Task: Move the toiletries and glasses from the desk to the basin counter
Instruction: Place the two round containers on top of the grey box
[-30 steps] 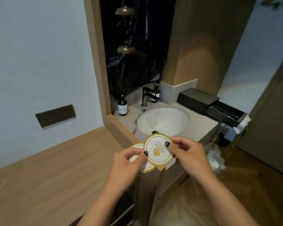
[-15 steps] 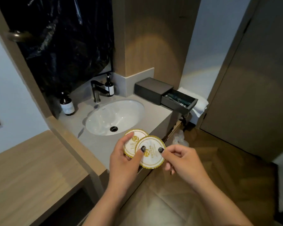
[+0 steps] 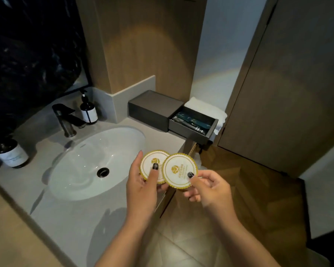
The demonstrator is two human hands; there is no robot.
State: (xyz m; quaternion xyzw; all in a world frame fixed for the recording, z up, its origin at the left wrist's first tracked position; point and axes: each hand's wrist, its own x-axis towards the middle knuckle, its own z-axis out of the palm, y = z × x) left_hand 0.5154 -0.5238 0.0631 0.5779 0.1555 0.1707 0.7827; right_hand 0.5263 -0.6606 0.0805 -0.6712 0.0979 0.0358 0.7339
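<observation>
Centre-right of frame, left hand (image 3: 143, 186) pinching one paper disc (image 3: 150, 165), right hand (image 3: 210, 186) pinching 2nd disc (image 3: 179, 171) overlapping it, both hovering over counter (image 3: 69, 218) edge, beside basin (image 3: 85, 164).

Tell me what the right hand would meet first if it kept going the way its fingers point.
Likely the left hand and its round paper disc: the right hand points left with its own disc overlapping that one. Depth is uncertain.

Left hand (image 3: 143, 187) and right hand (image 3: 210, 187) each pinch something, thumbs on top.
</observation>
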